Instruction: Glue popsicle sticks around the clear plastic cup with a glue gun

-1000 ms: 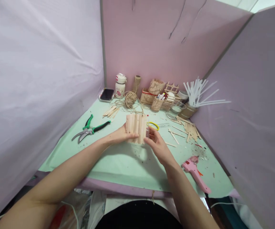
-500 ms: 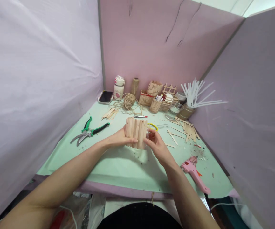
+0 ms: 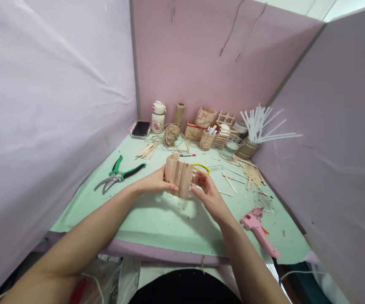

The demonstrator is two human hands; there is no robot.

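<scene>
Both my hands hold a small holder made of upright wooden craft sticks [image 3: 179, 174] just above the green table mat [image 3: 157, 215]. My left hand [image 3: 153, 183] grips its left side with the thumb across the front. My right hand [image 3: 208, 194] pinches its right edge with curled fingers. The stick holder leans a little to the left and its open top shows.
Green-handled pruning shears [image 3: 119, 174] lie to the left. A pink glue gun [image 3: 258, 230] lies at the right front. Loose craft sticks [image 3: 248, 173], a yellow ring [image 3: 202, 167], a twine ball [image 3: 171, 134], a phone [image 3: 141, 128], a bottle [image 3: 158, 116] and white rods [image 3: 263, 124] are further back.
The stick holder has turned in my hands from a flat front view to a tilted one, so its curved shape and open top now show. My hands stayed in place.
</scene>
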